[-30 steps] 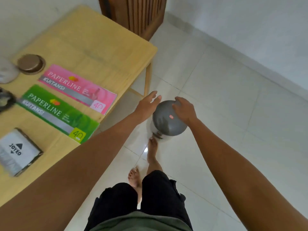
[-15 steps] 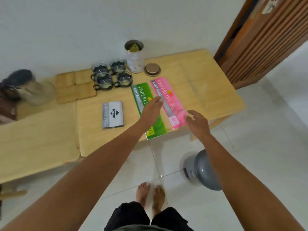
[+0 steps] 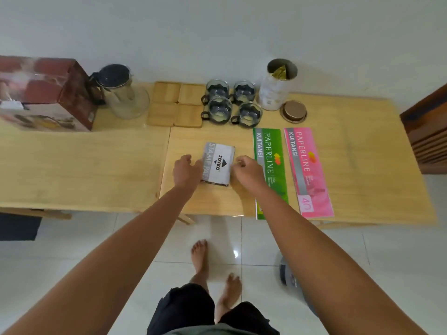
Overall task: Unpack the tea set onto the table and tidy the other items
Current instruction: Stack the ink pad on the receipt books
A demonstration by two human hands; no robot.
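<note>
A grey-and-white Joyko stamp pad box (image 3: 221, 163) lies flat near the table's front edge. My left hand (image 3: 187, 169) curls over its left edge and my right hand (image 3: 246, 171) pinches its right edge. Along the back of the table stand a glass teapot with a dark lid (image 3: 122, 93), several square wooden coasters (image 3: 176, 103) and several glass cups with dark holders (image 3: 232, 102). The red tea set carton (image 3: 43, 93) sits at the far left.
An open white tin (image 3: 275, 88) and its round lid (image 3: 293, 111) stand right of the cups. A green receipt book (image 3: 268, 155) and a pink one (image 3: 306, 165) lie side by side on the wooden table (image 3: 84, 165). A grey bin (image 3: 287, 276) stands on the floor by my right arm.
My hands left the grey bin on the floor, swung up over the table and now close on the two sides of the stamp pad box. The view turned towards the table.
</note>
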